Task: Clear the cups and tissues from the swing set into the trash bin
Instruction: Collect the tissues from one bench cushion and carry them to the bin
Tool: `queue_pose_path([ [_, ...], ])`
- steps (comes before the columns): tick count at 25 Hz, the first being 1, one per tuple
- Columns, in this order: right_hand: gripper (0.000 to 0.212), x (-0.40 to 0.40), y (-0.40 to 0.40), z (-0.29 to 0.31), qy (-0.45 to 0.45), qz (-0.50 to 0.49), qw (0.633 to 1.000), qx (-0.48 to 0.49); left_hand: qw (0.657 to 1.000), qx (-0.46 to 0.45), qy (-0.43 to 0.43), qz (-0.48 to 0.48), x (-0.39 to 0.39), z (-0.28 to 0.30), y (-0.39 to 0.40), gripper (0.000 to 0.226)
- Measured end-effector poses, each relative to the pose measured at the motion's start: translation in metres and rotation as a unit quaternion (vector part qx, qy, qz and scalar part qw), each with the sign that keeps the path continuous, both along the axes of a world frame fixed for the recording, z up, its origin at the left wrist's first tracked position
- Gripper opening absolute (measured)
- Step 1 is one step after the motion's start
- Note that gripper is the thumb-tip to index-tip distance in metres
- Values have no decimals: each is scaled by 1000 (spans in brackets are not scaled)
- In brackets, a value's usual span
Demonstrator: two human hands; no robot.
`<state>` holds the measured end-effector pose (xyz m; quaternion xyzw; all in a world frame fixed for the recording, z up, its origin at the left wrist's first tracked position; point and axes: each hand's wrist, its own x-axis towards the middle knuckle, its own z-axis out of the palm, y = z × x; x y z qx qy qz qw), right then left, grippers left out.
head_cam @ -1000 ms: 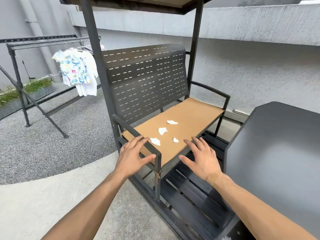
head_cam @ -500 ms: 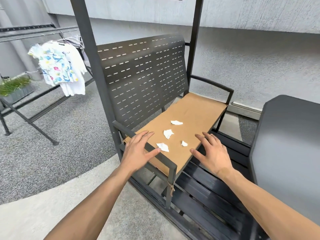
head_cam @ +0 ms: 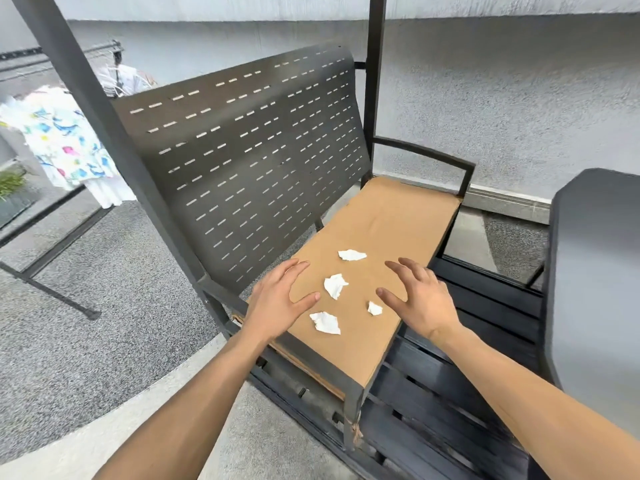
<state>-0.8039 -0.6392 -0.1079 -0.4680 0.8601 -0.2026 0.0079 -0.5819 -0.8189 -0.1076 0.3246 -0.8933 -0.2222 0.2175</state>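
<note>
both hands now forward over seat: left hand (head_cam: 277, 303) and right hand (head_cam: 420, 299) flank tissues (head_cam: 335, 285), grips spread, empty (no cups visible).

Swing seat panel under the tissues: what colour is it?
Plain tan, cardboard-like brown seat panel, no pattern; dark frame around it. The head view shows it.
</note>
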Motion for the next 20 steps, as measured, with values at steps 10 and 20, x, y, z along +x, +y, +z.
queue_pose_path([
  [10,60,-76,-81,-23,-18,-11,999,30,999,25,-1,-25,-93,-23,-91,61],
  [20,58,-93,-160,-63,-46,-161,985,43,986,59,-24,-156,-175,-68,-219,58],
])
